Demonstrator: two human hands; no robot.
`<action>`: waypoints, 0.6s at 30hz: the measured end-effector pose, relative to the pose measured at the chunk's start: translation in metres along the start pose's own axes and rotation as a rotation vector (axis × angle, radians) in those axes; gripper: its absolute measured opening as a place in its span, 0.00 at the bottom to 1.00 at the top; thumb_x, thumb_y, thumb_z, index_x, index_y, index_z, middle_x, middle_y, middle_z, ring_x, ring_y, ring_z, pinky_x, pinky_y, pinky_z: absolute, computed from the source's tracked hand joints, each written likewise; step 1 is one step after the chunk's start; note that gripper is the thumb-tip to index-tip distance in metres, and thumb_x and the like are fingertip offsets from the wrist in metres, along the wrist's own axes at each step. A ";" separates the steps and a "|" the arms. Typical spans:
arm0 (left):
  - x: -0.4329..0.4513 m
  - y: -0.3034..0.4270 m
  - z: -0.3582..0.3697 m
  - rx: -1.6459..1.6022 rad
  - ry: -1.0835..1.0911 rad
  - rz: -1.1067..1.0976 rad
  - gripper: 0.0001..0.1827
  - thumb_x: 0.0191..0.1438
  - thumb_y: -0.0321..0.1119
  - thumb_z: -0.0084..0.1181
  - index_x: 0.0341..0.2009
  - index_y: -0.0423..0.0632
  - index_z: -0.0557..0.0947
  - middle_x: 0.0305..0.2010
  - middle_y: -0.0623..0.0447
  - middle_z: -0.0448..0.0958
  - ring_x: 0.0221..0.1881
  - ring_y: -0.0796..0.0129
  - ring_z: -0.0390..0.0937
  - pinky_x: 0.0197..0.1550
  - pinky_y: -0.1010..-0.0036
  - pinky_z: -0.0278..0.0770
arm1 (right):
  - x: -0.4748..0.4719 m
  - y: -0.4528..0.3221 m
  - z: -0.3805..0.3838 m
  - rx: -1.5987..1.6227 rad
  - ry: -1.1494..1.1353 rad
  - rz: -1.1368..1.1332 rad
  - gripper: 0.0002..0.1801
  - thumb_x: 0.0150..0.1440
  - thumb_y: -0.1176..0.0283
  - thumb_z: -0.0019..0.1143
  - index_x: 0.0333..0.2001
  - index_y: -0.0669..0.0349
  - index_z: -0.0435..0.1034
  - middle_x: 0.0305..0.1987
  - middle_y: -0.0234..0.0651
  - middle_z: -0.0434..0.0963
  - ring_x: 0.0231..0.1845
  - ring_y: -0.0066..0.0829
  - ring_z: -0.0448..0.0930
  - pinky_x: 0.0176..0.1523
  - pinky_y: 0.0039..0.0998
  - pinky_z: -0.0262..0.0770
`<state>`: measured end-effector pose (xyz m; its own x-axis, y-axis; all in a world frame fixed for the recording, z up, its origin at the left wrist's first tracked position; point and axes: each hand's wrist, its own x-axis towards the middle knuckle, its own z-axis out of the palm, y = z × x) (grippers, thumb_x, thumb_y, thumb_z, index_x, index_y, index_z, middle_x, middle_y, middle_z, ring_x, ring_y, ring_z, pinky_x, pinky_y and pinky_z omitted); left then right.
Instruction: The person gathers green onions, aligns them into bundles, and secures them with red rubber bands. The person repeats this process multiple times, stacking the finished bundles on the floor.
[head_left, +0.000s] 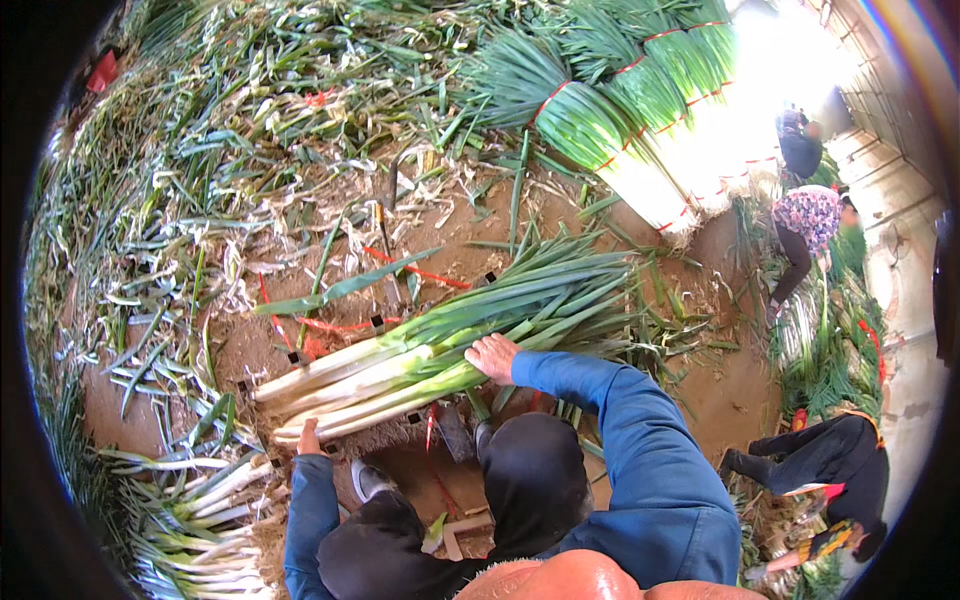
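Observation:
A loose pile of long green onions (420, 352) lies before me, white root ends at the left and green leaves at the right. My right hand (493, 358) rests on the green part of the stalks, fingers together; whether it grips any is unclear. Beside the root ends, at the lower edge of the pile, is my left hand (309, 439), touching the white stalks, its fingers largely hidden. Red straps (416, 268) lie on the soil beyond the pile and run out from beneath it.
Tied green onion bundles (592, 135) lie at the upper right. Leaf scraps (225, 150) cover the ground at the upper left. More loose green onions (210, 525) lie at the lower left. Several people bend at the right, including a person in dark clothing (832, 457).

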<state>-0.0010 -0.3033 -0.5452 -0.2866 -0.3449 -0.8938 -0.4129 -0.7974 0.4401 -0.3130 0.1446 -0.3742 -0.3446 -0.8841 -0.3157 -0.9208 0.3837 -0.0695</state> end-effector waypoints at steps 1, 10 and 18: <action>-0.001 -0.002 0.002 -0.011 -0.026 -0.030 0.23 0.53 0.49 0.62 0.49 0.50 0.82 0.46 0.47 0.82 0.42 0.51 0.81 0.43 0.52 0.84 | -0.003 -0.003 0.001 -0.009 -0.020 0.010 0.31 0.40 0.71 0.74 0.47 0.57 0.65 0.41 0.38 0.74 0.46 0.40 0.79 0.48 0.41 0.71; -0.033 0.009 0.025 -0.056 -0.010 0.009 0.22 0.55 0.45 0.60 0.51 0.46 0.80 0.48 0.43 0.82 0.43 0.48 0.83 0.44 0.51 0.86 | -0.006 -0.001 -0.007 0.019 -0.053 -0.002 0.32 0.38 0.71 0.75 0.46 0.57 0.64 0.41 0.39 0.74 0.46 0.40 0.80 0.49 0.41 0.72; -0.038 0.012 0.024 -0.079 -0.037 0.058 0.23 0.54 0.44 0.62 0.51 0.45 0.80 0.48 0.44 0.82 0.45 0.49 0.83 0.48 0.55 0.85 | -0.002 0.001 -0.005 -0.008 -0.013 -0.010 0.30 0.39 0.71 0.73 0.45 0.56 0.64 0.41 0.39 0.74 0.45 0.40 0.80 0.48 0.40 0.72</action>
<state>-0.0163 -0.2877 -0.5036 -0.3400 -0.3747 -0.8625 -0.3252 -0.8137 0.4818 -0.3139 0.1448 -0.3688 -0.3333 -0.8841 -0.3276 -0.9255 0.3730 -0.0651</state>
